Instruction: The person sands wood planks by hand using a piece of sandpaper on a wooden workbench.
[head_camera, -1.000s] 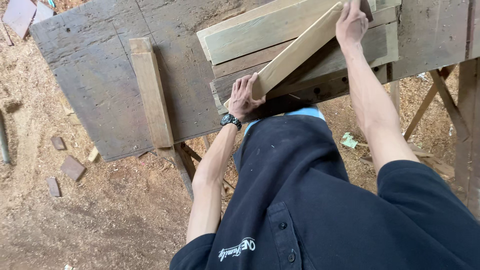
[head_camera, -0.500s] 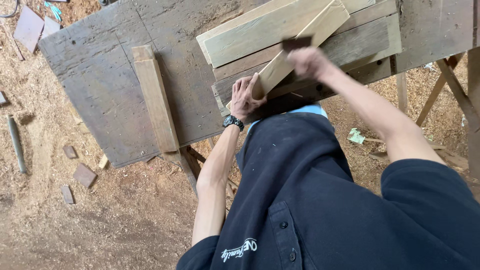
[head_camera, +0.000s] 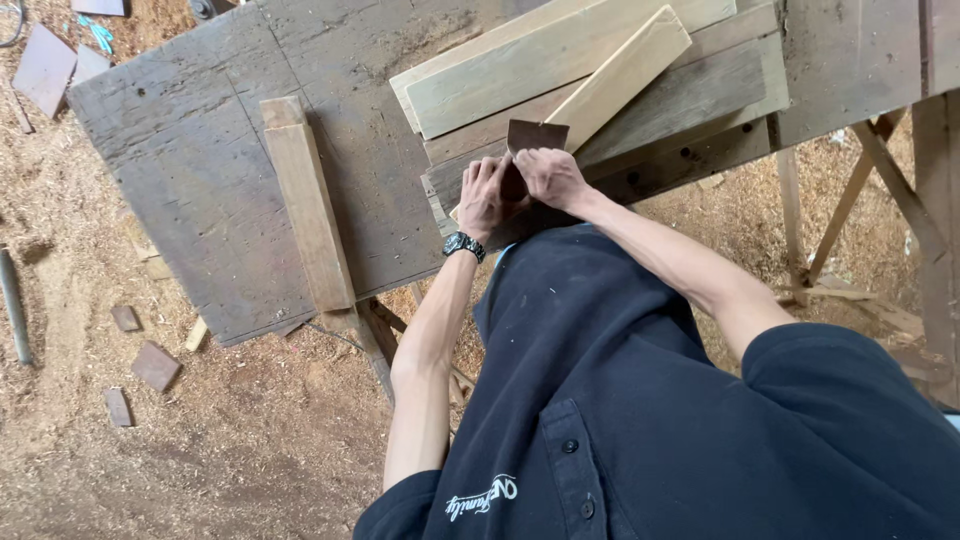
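You've got both hands, left hand (head_camera: 487, 190) and right hand (head_camera: 548, 175), clamped on the scraper (head_camera: 535, 137) at the near end of the light plank (head_camera: 625, 75); looks barely started, most of it unscraped

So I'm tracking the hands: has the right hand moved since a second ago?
Yes. The right hand has come from the far end of the pale slat back to its near end, beside the left hand, both on a dark scraper.

A dark navy short-sleeved polo shirt (head_camera: 640, 400) with 2 dark buttons, pale paint flecks and white chest lettering at 7 o'clock; a black-strapped metal wristwatch (head_camera: 464, 245) on the left wrist.
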